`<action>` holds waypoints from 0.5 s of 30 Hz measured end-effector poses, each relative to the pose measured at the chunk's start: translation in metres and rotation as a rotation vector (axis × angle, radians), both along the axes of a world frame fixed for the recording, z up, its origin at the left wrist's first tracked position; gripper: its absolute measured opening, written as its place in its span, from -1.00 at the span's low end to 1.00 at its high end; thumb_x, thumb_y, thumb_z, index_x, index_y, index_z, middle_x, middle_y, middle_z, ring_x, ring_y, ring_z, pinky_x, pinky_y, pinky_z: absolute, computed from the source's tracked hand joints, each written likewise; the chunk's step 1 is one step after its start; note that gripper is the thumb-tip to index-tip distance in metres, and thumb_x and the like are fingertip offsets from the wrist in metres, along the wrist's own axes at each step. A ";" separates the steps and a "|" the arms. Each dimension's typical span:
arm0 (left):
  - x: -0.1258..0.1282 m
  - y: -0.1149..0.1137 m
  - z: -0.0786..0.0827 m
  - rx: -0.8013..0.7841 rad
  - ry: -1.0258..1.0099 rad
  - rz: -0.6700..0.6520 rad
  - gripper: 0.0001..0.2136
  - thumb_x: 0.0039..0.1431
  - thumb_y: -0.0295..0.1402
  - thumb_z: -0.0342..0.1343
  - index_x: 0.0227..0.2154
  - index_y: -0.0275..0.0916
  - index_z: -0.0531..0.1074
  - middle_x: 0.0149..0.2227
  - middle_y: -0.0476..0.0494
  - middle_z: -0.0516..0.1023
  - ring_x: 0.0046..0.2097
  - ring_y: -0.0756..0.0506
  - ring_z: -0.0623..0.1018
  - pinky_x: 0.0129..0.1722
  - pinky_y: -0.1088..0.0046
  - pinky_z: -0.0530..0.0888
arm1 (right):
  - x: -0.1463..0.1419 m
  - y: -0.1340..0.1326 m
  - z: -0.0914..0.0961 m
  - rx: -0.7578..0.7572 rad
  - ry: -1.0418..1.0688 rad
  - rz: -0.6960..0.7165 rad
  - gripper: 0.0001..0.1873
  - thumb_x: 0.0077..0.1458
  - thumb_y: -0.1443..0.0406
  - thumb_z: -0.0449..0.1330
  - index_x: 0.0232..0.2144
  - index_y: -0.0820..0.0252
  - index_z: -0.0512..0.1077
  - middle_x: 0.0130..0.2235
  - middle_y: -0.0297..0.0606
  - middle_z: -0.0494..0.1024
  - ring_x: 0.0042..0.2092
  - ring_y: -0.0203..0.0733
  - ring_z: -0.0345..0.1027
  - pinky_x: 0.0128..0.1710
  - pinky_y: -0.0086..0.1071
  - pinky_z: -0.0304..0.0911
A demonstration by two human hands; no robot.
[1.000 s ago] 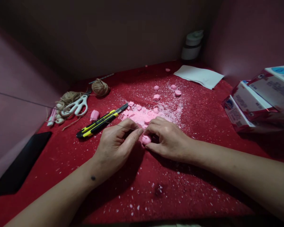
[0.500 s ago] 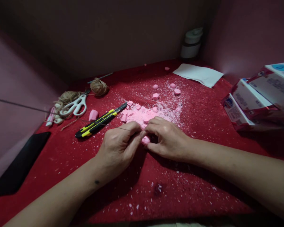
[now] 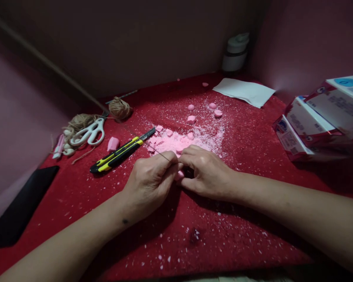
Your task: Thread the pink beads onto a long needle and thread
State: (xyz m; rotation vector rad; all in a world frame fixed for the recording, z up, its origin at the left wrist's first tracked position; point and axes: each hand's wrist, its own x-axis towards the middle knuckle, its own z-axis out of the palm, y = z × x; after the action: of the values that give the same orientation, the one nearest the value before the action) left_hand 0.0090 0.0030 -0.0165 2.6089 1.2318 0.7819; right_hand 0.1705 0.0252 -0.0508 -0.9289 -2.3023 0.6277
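My left hand is closed in a pinch on a thin string that runs up and away to the far left. My right hand is closed on a small pink piece, held between both hands just above the red cloth. The two hands touch at the fingertips. Right behind them lies a heap of pink crumbs and chunks.
A yellow-black utility knife, white scissors, a ball of twine, loose twine, a pink block and small pink shapes lie on the cloth. White paper, a white jar, stacked cartons, a black slab.
The string, which ran nearly level to the left, now rises steeply to the upper left. My left hand has closed in on the pink piece, which shows less.
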 end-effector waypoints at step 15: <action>-0.003 0.002 0.013 -0.150 -0.121 0.069 -0.90 0.13 -0.47 0.05 -0.48 -0.30 0.40 -0.53 0.04 0.45 -0.49 0.09 0.41 -0.47 0.62 0.33 | 0.000 0.000 -0.001 -0.015 0.010 0.003 -0.90 0.00 0.35 0.13 -0.43 0.29 0.43 -0.41 -0.23 0.39 -0.32 -0.26 0.20 -0.30 -0.40 0.13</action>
State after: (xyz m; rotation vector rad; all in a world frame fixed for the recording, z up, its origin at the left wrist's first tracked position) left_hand 0.0062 0.0053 -0.0034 2.3752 1.2985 0.8126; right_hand 0.1707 0.0250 -0.0523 -0.9275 -2.2931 0.6496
